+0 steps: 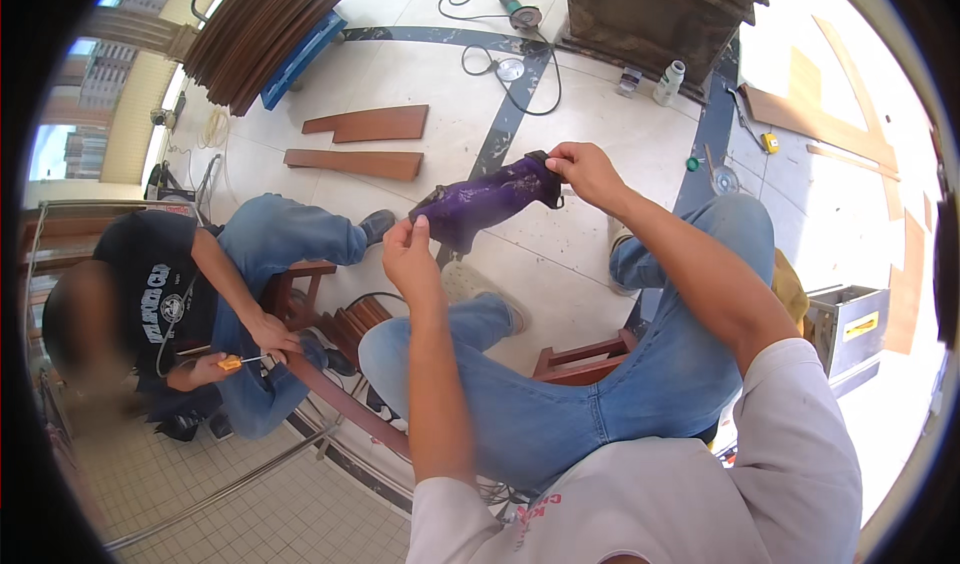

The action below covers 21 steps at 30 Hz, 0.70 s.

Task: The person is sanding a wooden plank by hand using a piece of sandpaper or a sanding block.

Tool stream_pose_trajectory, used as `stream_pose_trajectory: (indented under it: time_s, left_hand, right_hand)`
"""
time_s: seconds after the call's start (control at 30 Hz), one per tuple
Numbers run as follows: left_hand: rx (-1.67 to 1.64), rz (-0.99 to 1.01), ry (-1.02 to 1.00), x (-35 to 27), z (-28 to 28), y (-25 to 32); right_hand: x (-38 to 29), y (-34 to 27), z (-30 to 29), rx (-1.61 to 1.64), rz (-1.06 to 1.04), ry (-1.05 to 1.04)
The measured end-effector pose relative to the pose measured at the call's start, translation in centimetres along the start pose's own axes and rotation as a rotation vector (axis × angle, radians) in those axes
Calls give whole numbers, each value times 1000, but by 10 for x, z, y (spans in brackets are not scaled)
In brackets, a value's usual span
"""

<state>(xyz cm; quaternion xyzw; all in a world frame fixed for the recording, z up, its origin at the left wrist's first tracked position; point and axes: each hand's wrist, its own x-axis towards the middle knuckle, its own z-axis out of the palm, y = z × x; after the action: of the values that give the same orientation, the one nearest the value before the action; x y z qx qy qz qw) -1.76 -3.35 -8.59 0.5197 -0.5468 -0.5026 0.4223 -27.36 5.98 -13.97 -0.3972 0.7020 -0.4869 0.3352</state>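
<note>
Stretched in the air between my hands is a purple, sleeve-like piece of flexible material (487, 198), with dark edging and pale stains on it. My left hand (412, 260) pinches its near left end between thumb and fingers. The other end, higher up and to the right, is gripped by the fingertips of my right hand (589, 172). A small dark loop hangs below that right end. Exactly what the piece is, I cannot tell. Below it are my knees in blue jeans and a low reddish wooden stool (581, 365) under me.
At left a seated co-worker holds a yellow-handled screwdriver (231, 363) against a long wooden strip (349, 406). Two cut boards (356, 164) lie ahead on the tiles. Farther off are an angle grinder (517, 10) with its cord, a white bottle (669, 82) and a tape measure (769, 143).
</note>
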Motion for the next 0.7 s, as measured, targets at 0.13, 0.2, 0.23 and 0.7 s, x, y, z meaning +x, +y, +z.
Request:
stream_pose_trajectory:
  time_s: [0.13, 0.2, 0.23, 0.7]
  left_hand:
    - [163, 49, 114, 6, -9, -7]
    - [260, -4, 119, 22, -10, -24]
    - [249, 12, 122, 23, -5, -24]
    - [90, 4, 112, 13, -18, -17]
  right_hand:
    - [-14, -30, -12, -77, 49, 176]
    - [-14, 1, -14, -241, 62, 143]
    - [-3, 1, -15, -397, 64, 136]
    - [-20, -33, -21, -363, 129, -22]
